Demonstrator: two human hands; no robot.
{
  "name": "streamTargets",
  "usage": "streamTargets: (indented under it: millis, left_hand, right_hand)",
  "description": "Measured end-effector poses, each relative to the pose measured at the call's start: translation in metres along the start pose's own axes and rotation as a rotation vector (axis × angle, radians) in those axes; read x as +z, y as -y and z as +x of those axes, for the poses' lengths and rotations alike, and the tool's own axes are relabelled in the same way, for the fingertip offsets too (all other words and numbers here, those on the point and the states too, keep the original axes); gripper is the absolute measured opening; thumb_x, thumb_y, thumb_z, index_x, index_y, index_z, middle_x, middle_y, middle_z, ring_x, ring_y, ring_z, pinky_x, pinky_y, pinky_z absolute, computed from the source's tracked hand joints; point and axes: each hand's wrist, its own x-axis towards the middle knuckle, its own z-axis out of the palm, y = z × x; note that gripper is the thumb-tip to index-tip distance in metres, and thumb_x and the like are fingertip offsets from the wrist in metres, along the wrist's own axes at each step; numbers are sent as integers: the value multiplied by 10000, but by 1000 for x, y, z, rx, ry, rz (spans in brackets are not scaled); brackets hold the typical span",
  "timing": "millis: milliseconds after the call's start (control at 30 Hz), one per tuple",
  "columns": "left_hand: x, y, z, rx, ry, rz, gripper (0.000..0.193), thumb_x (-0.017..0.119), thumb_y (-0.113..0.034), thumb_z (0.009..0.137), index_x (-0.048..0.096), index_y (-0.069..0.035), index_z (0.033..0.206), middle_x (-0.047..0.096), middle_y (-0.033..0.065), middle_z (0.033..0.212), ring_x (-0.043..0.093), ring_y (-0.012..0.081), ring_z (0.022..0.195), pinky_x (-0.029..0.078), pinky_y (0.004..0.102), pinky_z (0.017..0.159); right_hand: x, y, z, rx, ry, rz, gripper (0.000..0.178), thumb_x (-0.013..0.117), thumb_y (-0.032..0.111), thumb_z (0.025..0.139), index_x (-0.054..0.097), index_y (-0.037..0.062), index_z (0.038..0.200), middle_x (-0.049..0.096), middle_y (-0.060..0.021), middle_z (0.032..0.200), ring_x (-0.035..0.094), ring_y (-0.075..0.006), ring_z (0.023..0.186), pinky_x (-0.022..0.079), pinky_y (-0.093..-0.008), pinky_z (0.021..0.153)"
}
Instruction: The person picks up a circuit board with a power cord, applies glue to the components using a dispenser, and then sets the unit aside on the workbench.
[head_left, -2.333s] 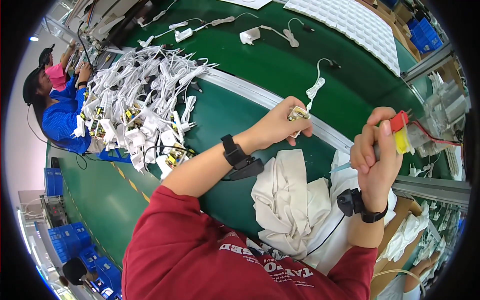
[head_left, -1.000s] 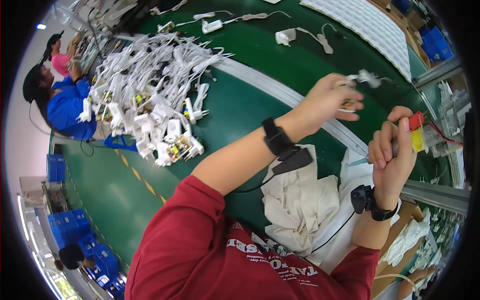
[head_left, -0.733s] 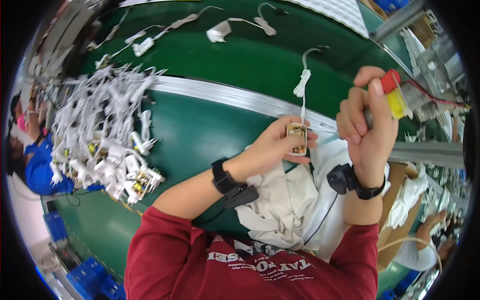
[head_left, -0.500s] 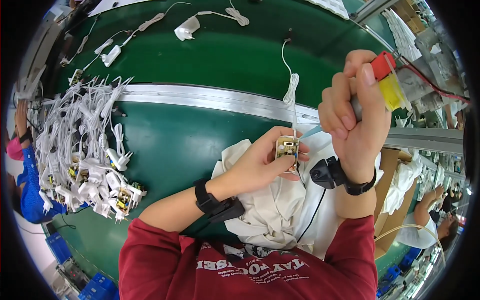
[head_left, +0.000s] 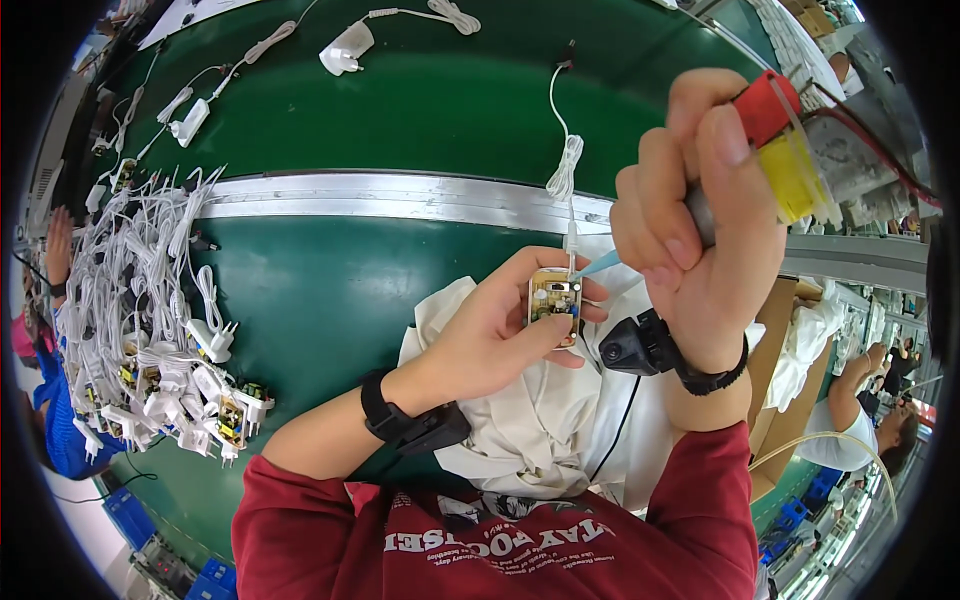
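My left hand (head_left: 485, 335) is closed round a small circuit board (head_left: 541, 308), its thumb pressed on the components. From the board's far end a white cord (head_left: 565, 170) runs up, bundled partway along. My right hand (head_left: 715, 250) is wrapped round a dispensing tool with a grey body, a red part (head_left: 768, 108) and a yellow part (head_left: 792, 180) at its upper end. Its tapered blue tip (head_left: 603, 263) points left and reaches the board's far right corner by the cord; whether it touches I cannot tell. Crumpled pale cloth (head_left: 520, 430) lies beneath both hands.
A heap of white cords, plug adapters and circuit boards (head_left: 165, 330) covers the left of the green table (head_left: 310, 290). Beyond the metal rail (head_left: 400, 195) lie more white adapters (head_left: 346, 48) with cords. A cardboard box (head_left: 785, 400) stands at right. Other people work on both sides.
The view has shifted slightly, so the heap and adapters sit further left. Both hands keep their holds, and the blue tip stays at the board's far right corner.
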Motion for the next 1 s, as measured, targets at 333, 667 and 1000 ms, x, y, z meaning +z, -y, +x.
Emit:
streamTargets:
  millis: [333, 667, 1000]
  left_hand:
    - [-10, -5, 2, -17, -137, -135, 373, 416, -7, 918, 384, -46, 1288, 546, 126, 1191, 552, 213, 1123, 566, 373, 823]
    - [-11, -8, 0, 27, -118, -174, 370, 409, -13, 916, 387, -38, 1285, 554, 146, 1185, 549, 243, 1140, 570, 386, 816]
    - [-12, -6, 1, 16, -30, -359, 357, 370, -88, 951, 353, -31, 1303, 485, 142, 1263, 500, 244, 1189, 516, 440, 912]
  right_hand:
    - [10, 4, -13, 35, 35, 20, 269, 363, 361, 989, 354, 100, 924, 296, 37, 451, 229, -54, 339, 204, -210, 339]
    - [3, -5, -16, -23, 174, 65, 260, 340, 353, 999, 333, 107, 914, 301, 36, 455, 243, -55, 340, 208, -207, 335]
    - [19, 9, -24, 128, 74, -13, 287, 325, 384, 997, 336, 111, 911, 317, 35, 469, 272, -50, 353, 218, -203, 338]
